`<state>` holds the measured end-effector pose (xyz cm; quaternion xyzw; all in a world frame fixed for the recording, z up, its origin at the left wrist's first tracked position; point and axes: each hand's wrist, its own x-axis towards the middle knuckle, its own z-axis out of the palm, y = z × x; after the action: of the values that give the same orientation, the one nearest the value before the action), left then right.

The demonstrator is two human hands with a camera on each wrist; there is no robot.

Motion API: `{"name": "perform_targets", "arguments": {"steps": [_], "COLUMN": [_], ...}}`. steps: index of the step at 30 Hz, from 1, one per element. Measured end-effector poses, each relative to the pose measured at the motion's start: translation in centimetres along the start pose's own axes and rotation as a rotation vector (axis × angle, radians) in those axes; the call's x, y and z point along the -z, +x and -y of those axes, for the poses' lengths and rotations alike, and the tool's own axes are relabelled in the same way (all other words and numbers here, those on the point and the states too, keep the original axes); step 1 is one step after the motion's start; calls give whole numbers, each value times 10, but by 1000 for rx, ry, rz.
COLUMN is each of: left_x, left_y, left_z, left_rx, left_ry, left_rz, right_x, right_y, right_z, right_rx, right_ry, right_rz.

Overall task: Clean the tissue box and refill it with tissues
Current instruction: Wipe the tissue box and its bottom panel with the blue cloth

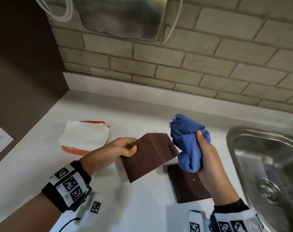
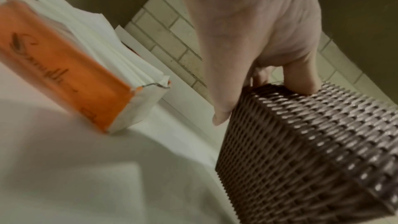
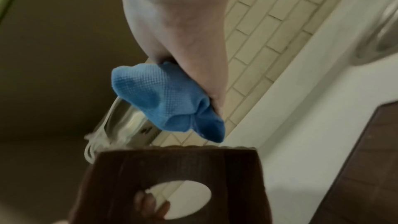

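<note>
My left hand [image 1: 124, 148] grips a brown woven tissue box [image 1: 149, 156] by its left end and holds it tilted above the white counter [image 1: 134, 206]. In the left wrist view the fingers [image 2: 301, 81] curl over the box [image 2: 312, 151] edge. My right hand [image 1: 207, 158] clutches a bunched blue cloth [image 1: 187, 139], which touches the box's right end. The right wrist view looks into the box interior [image 3: 172, 185] with its round opening, the cloth [image 3: 163, 98] just above. A flat brown lid panel [image 1: 187, 185] lies on the counter under my right hand. An orange pack of white tissues [image 1: 85, 136] [image 2: 71, 67] lies behind the left hand.
A steel sink [image 1: 268, 173] is set into the counter at the right. A tiled wall [image 1: 192, 64] runs along the back, with a metal dispenser [image 1: 122, 15] and white cables mounted above. A dark wall [image 1: 21, 64] closes the left side.
</note>
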<state>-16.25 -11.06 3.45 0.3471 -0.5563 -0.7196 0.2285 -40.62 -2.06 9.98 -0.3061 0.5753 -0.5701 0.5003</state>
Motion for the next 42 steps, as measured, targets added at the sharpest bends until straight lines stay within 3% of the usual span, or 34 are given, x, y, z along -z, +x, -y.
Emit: {"name": "perform_targets", "arguments": {"steps": [3, 7, 9, 13, 15, 17, 20, 22, 25, 28, 32, 36, 37, 38, 40, 41, 42], "left_x": [-1, 1, 5, 9, 7, 5, 1, -2, -5, -5, 2, 11, 13, 13, 2, 1, -5], "left_y": [-4, -8, -13, -18, -17, -15, -18, -20, -19, -21, -22, -16, -17, -19, -15, -14, -13], "left_z": [8, 21, 28, 36, 34, 35, 34, 36, 43, 40, 32, 32, 32, 27, 5, 1, -3], "left_rx": [-29, -51, -39, 6, 0, -3, -9, 22, 48, 109, 152, 86, 14, -25, 110, 83, 7], "left_ry": [42, 39, 47, 89, 91, 77, 58, 78, 108, 139, 76, 22, 156, 75, -775, -616, -204], "left_rz": [4, -27, -51, -92, -114, -129, -145, -137, -132, -91, -3, 53, 16, -37, -205, -210, -171], "right_x": [-20, -52, -53, -26, -23, -36, -62, -63, -43, -21, -11, -13, -14, -15, -16, -16, -16], "right_y": [-21, -49, -42, -1, 6, -4, -32, -33, -10, 11, 21, 16, 14, 12, 9, 8, 7], "right_z": [-17, -46, -51, -53, -51, -50, -51, -58, -62, -60, -54, -48, -47, -47, -49, -51, -54], "right_rx": [169, 436, 442, 292, 267, 327, 489, 497, 445, 346, -72, -108, -90, -74, -48, -23, 9], "right_ry": [-344, -744, -777, -719, -745, -817, -868, -884, -903, -774, -284, -172, -173, -180, -199, -203, -192], "right_rz": [32, 364, 378, 161, 133, 164, 360, 428, 265, 113, -5, -60, -56, -57, -71, -74, -65]}}
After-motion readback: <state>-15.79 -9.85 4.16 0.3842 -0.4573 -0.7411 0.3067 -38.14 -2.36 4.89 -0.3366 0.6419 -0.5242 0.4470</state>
